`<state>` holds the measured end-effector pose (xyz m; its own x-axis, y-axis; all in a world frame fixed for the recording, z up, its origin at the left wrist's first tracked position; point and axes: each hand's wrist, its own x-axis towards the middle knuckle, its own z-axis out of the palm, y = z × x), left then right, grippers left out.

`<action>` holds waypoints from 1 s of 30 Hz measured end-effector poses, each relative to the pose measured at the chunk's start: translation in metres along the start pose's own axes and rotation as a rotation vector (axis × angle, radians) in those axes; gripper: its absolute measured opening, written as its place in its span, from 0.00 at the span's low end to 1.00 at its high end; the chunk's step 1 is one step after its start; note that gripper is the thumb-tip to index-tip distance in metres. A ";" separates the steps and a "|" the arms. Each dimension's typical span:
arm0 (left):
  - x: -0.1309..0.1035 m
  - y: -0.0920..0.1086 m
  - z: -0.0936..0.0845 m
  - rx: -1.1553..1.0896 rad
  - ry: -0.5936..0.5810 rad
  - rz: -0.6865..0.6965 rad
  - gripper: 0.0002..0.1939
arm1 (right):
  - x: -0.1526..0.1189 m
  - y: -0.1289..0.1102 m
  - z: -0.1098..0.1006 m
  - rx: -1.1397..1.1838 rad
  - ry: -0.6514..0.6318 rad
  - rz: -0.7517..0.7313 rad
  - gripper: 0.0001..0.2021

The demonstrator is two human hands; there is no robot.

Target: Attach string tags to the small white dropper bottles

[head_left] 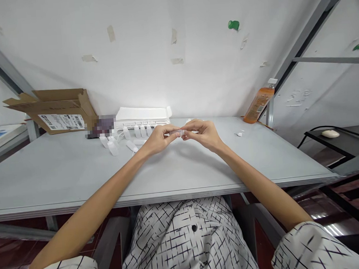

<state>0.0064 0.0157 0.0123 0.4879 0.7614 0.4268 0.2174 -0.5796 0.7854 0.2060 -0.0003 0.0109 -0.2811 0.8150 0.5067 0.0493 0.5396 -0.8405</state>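
Over the middle of the table, my left hand [156, 141] is closed around a small translucent plastic bottle [175, 132], which lies on its side between thumb and fingers. From the other side my right hand [206, 133] pinches the bottle's narrow end. Its fingertips hide whether a cap sits there. Left of my hands stand several similar white dropper bottles [137, 131], some in a row, others grouped near a tipped bottle [132, 146].
A white tray-like stack [141, 113] lies behind the bottles. An open cardboard box [61, 111] is at the back left, beside a blurred dark item [101, 126]. An orange drink bottle [258, 104] leans at the back right. Small white pieces [239, 134] lie on the grey table [182, 175].
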 end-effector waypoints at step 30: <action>0.000 -0.014 0.000 0.123 -0.030 0.044 0.13 | 0.001 0.003 0.000 0.153 0.017 0.230 0.15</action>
<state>0.0037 0.0241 0.0012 0.5242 0.7263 0.4447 0.2963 -0.6451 0.7043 0.2057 0.0019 0.0091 -0.2627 0.9166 0.3015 -0.0357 0.3030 -0.9523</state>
